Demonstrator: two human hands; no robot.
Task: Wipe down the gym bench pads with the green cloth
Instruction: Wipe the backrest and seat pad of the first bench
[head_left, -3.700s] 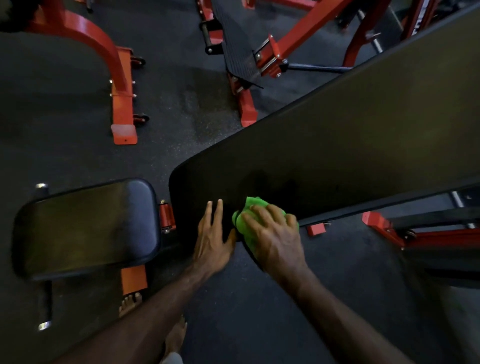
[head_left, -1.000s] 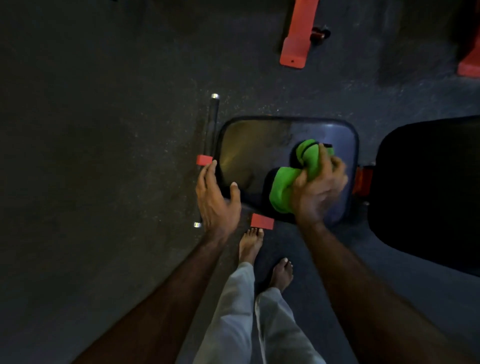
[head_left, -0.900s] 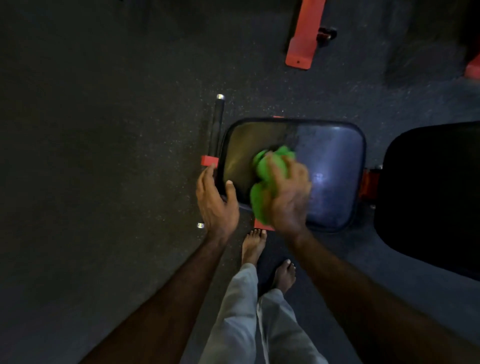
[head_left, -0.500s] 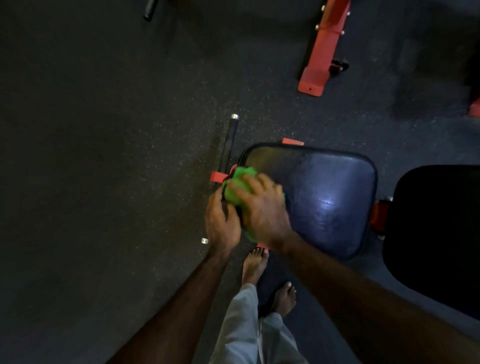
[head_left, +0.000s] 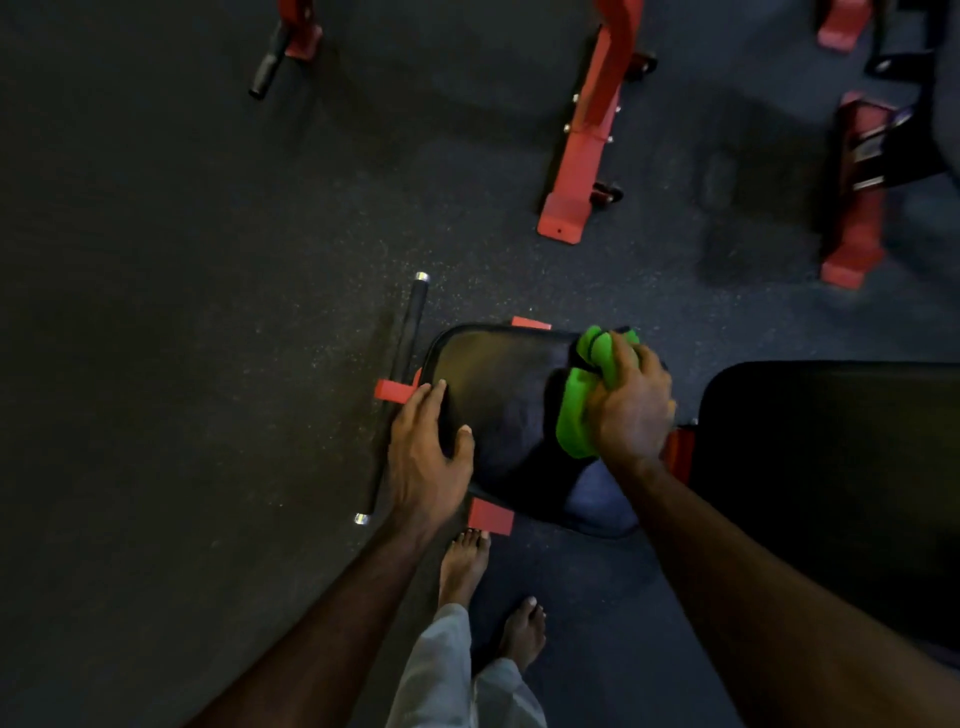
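Both hands met the seat pad (head_left: 509, 415). Right hand (head_left: 631, 410) clutched the green cloth (head_left: 574, 415) at its far right corner. Left hand (head_left: 423, 457) lay flat on its left edge, fingers relaxed.

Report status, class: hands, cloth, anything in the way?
Left hand flat on seat pad edge. Right hand grips green cloth at pad's far right corner. Nothing in the way.

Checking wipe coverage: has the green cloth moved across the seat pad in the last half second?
Yes. The green cloth went from the seat pad's left edge to its right end, near the back pad.
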